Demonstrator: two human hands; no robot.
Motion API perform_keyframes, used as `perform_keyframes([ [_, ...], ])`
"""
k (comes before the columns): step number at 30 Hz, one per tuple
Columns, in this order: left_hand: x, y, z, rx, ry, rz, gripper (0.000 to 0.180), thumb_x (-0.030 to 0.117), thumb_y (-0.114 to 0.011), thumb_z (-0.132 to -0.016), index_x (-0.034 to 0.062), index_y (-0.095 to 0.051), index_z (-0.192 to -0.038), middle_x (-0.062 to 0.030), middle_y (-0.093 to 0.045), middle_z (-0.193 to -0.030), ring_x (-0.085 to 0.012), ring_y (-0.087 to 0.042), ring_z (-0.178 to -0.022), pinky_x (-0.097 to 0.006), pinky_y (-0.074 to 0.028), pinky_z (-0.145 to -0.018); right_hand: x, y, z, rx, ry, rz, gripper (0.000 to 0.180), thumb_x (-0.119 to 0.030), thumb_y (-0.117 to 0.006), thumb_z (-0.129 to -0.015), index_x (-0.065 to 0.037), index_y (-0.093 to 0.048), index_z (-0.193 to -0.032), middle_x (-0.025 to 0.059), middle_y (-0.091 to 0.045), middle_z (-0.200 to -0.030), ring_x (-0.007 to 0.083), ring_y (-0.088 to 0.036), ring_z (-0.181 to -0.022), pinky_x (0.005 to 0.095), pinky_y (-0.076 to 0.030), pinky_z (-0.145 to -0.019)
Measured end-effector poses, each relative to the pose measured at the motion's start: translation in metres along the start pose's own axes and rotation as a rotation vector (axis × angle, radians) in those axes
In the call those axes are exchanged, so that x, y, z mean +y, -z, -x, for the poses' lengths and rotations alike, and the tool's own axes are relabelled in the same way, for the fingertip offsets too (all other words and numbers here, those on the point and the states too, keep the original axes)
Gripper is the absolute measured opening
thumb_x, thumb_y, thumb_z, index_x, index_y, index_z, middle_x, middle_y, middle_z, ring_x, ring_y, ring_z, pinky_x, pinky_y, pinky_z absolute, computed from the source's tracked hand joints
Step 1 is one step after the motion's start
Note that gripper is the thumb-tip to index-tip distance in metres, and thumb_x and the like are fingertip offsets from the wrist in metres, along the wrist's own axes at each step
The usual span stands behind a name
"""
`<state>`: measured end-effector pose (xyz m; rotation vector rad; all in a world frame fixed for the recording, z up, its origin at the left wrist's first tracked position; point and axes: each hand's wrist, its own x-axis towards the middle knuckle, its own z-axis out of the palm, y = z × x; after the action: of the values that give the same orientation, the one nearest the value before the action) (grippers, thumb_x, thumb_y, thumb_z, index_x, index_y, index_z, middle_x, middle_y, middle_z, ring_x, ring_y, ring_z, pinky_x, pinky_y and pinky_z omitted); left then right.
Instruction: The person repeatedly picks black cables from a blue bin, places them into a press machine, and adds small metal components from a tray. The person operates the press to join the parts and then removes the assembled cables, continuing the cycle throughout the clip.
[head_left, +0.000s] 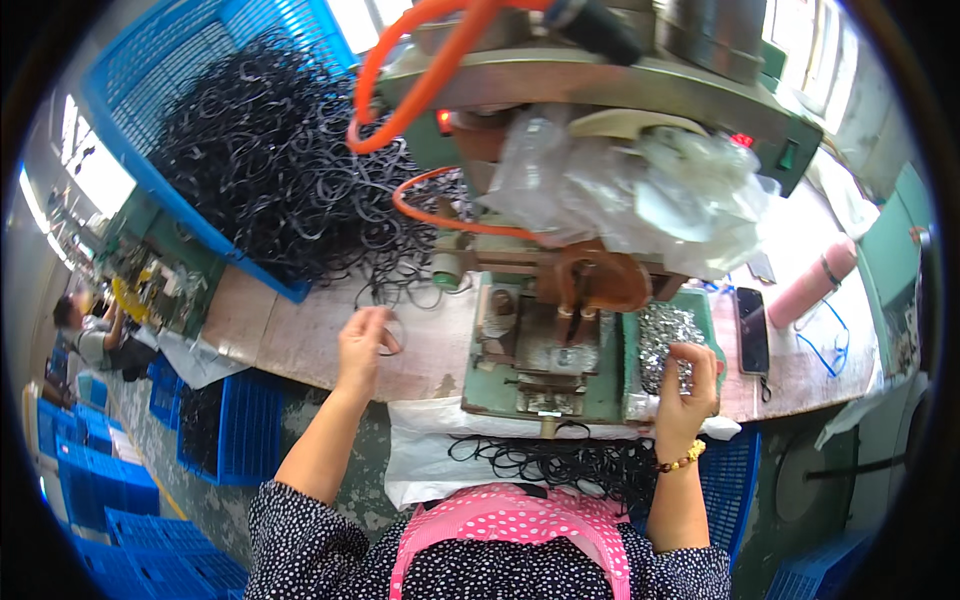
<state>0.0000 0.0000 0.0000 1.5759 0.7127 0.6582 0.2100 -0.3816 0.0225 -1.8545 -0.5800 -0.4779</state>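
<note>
Head view, tangle risk: black bands [285, 180], heaped in the blue crate [140, 85] and past its near right corner, could snag if pulled.
Spill risk: knocking the green tray [712, 325] could scatter its metal pieces [662, 335].
Left hand [364, 348]: forearm angled forward, fingertips pinched on a dark loop [401, 338] above the desk's [290, 338] front edge.
Right hand [690, 385]: fingers curled at the tray's front right corner; cannot tell whether they grip a piece.
Spacing: hands well apart.

No word, number or sign can be read anywhere in the head view. A small white patch [549, 413] at the front edge of the green machine base [477, 396] is too small to show any print.
</note>
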Motion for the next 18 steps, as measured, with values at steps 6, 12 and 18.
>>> perform_keyframes([
  [6,0.127,-0.063,0.073,0.109,-0.413,0.434,0.02,0.022,-0.052,-0.106,0.0031,-0.055,-0.106,-0.0178,-0.071,-0.096,-0.0277,-0.071,-0.091,-0.046,-0.055,-0.089,-0.061,-0.019,-0.009,-0.151,-0.048,-0.432,0.02,0.005,-0.066,-0.085,-0.004,-0.064,-0.104,0.0068,-0.068,-0.095,0.0225,-0.064,-0.096,0.0463,-0.036,-0.112],
  [12,0.16,-0.105,0.099,-0.063,-0.84,0.292,0.012,0.007,-0.049,-0.101,-0.0034,-0.05,-0.106,-0.0138,-0.062,-0.093,-0.0221,-0.064,-0.078,-0.034,-0.055,-0.08,-0.09,-0.047,-0.007,-0.267,-0.173,-0.73,0.04,0.006,-0.066,-0.086,0.002,-0.052,-0.123,0.0078,-0.064,-0.102,0.0147,-0.063,-0.096,0.0316,-0.045,-0.099],
  [18,0.16,-0.12,0.061,-0.117,-0.732,0.234,0.015,0.008,-0.049,-0.104,-0.0008,-0.051,-0.116,-0.0142,-0.064,-0.11,-0.0212,-0.068,-0.086,-0.039,-0.061,-0.077,-0.097,-0.048,-0.006,-0.3,-0.257,-0.846,0.051,0.008,-0.067,-0.087,0.004,-0.043,-0.132,0.0094,-0.062,-0.107,0.0142,-0.061,-0.099,0.0283,-0.046,-0.094],
])
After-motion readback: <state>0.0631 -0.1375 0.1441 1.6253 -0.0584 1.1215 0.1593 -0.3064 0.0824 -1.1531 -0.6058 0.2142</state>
